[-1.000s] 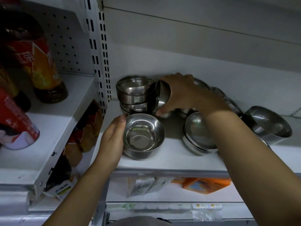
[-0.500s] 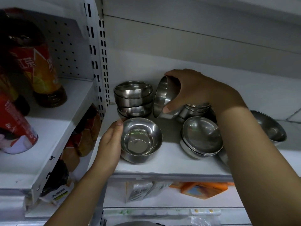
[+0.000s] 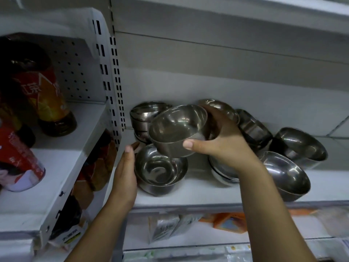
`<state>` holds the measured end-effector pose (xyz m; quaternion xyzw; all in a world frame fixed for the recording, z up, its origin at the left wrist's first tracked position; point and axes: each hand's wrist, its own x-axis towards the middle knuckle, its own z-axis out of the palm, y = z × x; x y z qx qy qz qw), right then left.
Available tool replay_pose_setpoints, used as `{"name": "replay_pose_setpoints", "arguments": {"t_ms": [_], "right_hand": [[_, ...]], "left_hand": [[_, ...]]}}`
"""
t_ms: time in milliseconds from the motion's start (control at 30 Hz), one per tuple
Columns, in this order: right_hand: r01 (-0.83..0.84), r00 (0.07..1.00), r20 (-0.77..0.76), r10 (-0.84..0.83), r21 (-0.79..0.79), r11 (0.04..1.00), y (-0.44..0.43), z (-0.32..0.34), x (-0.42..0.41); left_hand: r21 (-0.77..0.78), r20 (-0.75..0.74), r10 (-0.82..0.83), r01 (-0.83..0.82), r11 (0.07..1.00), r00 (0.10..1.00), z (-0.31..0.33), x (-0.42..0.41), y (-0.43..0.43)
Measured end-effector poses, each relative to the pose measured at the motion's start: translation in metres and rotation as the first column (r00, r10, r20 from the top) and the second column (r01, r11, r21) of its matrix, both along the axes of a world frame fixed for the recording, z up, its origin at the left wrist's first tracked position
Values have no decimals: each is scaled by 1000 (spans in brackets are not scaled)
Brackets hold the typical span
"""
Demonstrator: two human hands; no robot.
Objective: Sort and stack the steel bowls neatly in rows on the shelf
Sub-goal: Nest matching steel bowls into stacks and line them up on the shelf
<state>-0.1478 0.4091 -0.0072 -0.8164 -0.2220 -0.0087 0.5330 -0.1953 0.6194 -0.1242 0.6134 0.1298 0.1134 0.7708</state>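
Note:
My right hand (image 3: 224, 142) grips a steel bowl (image 3: 175, 127) and holds it in the air, mouth up and tilted toward me, just above another steel bowl (image 3: 160, 171) standing near the front of the white shelf (image 3: 188, 197). My left hand (image 3: 125, 171) rests flat against the left side of that lower bowl, fingers straight. Behind them a stack of bowls (image 3: 143, 118) stands at the back left of the shelf. More bowls lie tilted and loose to the right (image 3: 298, 144), (image 3: 285, 174), and a low stack (image 3: 222, 173) sits partly hidden by my right wrist.
A perforated white upright (image 3: 111, 82) divides this shelf from the left bay, where drink bottles (image 3: 43, 91) and a red can (image 3: 17, 159) stand. Packaged goods (image 3: 228, 222) lie on the shelf below. The shelf's back wall is close behind the bowls.
My right hand has lifted the bowl away from the back, turned it from on edge to mouth up, and brought it forward over the front bowl. My left hand stays beside that bowl.

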Motion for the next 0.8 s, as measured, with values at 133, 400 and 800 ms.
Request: {"name": "replay_pose_setpoints", "arguments": {"t_ms": [133, 400, 800], "right_hand": [[53, 998, -42, -49, 80, 995, 16, -28, -22], [87, 986, -154, -55, 207, 974, 31, -82, -41], [20, 970, -237, 48, 274, 961, 29, -102, -39]], "left_hand": [[-15, 33, -36, 37, 999, 999, 6, -4, -4], [-50, 65, -86, 89, 995, 994, 1, -4, 0], [6, 89, -73, 72, 997, 993, 3, -5, -5]]}}
